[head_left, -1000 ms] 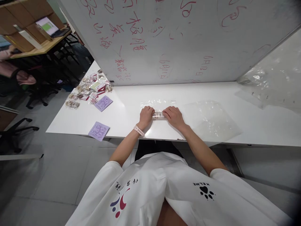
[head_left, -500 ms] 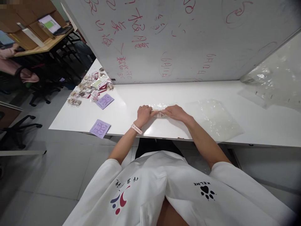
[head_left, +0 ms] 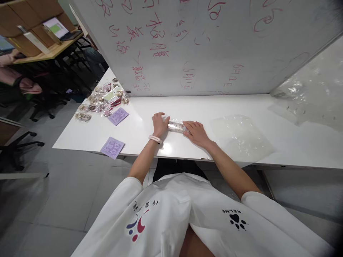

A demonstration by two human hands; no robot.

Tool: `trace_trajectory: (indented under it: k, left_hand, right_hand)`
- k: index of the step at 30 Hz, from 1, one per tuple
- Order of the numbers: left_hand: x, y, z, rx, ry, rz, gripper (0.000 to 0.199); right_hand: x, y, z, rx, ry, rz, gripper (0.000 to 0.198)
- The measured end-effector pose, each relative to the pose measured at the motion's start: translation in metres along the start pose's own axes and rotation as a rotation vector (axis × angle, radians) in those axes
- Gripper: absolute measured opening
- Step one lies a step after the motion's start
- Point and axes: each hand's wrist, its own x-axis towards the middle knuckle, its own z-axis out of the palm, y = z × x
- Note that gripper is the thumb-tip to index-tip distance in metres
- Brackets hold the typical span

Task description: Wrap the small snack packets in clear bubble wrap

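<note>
Near the middle of the white table point(head_left: 139, 137), one clear-wrapped package point(head_left: 175, 126) is lying crosswise between one left hand point(head_left: 159, 125) and one right hand point(head_left: 197, 134). The left hand is resting at the package's left end, its thumb standing wide of the fingers. The right hand is lying over the right end with fingers extended; whether they are gripping cannot be told. Two purple packets point(head_left: 118, 116) are lying to the left, the nearer one slightly overhanging the front edge. One heap of small wrapped items point(head_left: 100, 101) is occupying the far left corner, overlapping too much for a count. One flat plastic sheet point(head_left: 241, 137) is lying to the right.

Against the frame half a second earlier, the left hand is sitting farther left and farther from the body, and more of the package's printed face is showing. The packets and heap are keeping their places.

The tabletop is reflecting a bright patch beside the left wrist. One whiteboard point(head_left: 187, 53) bearing red handwriting is standing along the back, with bulky clear plastic point(head_left: 313, 85) at its right. Beyond, one laptop point(head_left: 56, 28) is standing open on a wooden desk point(head_left: 57, 50), above grey floor tiles point(head_left: 64, 192)
</note>
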Motion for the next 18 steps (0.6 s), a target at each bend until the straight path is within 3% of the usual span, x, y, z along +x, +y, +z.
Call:
trace_trajectory:
  k: [2, 4, 6, 8, 13, 18]
  left_hand:
    - [-0.005, -0.001, -0.015, -0.363, 0.162, -0.212, 0.028]
    - [-0.015, -0.001, -0.030, -0.673, 0.235, -0.453, 0.028]
    - [-0.027, 0.000, -0.042, -0.875, 0.195, -0.638, 0.021]
    - [-0.036, 0.003, -0.049, -0.967, 0.130, -0.738, 0.015]
    - [-0.026, 0.010, -0.043, -0.986, 0.072, -0.824, 0.014]
    - [-0.014, 0.008, -0.026, -0.932, -0.046, -0.692, 0.020]
  right_hand:
    - [-0.001, -0.001, 0.001, -0.004, -0.026, 0.029, 0.055]
    - [0.000, -0.002, 0.001, -0.012, -0.041, 0.043, 0.056]
    - [0.000, -0.003, 0.002, -0.021, -0.046, 0.045, 0.056]
    - [0.000, -0.004, 0.002, -0.029, -0.048, 0.038, 0.056]
    - [-0.001, -0.005, 0.000, -0.011, -0.053, 0.039, 0.054]
    - [-0.001, -0.005, -0.001, 0.043, -0.035, 0.017, 0.052]
